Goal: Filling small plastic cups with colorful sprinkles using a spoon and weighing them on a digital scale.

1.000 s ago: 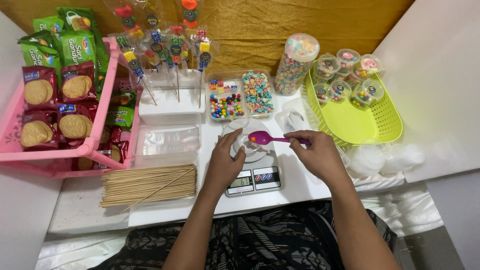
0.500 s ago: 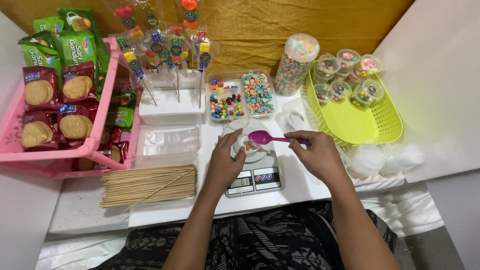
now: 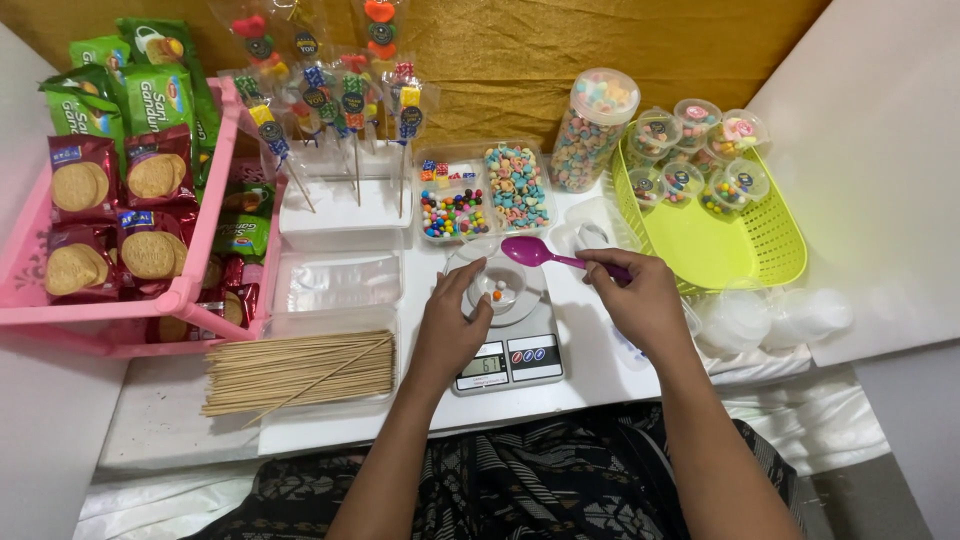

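Head view, hands
Left hand: your left hand rests at the 8 o'clock side of the cup, fingers curled loosely against its wall, steadying it rather than gripping anything else.
Right hand: your right hand pinches the handle of the spoon between thumb and fingertips; the other fingers are folded in.
Spoon: purple, lying nearly level, its bowl pointing toward 9 o'clock and hovering just past the cup's 1 o'clock rim. Whether the bowl carries anything, you cannot tell.
Cup: small and clear, standing upright on the round plate of the scale; a few small candies lie at its bottom.
Scale: white, dead centre in front of you, its display toward 6 o'clock, just beside your left wrist.

Head view, surroundings
Candy tray: a clear divided tray at 12 o'clock from the cup, with round coloured candies and pastel pieces in separate compartments.
Jar: a tall clear jar of pastel candies at 1 o'clock.
Basket: a lime-green basket at 2 o'clock, with lidded filled cups along its far rim.
Skewers: a bundle of bamboo skewers at 8 o'clock of the scale.
Rack: a pink rack at 10 o'clock holding biscuit packets.
Candy sticks: wrapped candy sticks upright in a white block at 11 o'clock.
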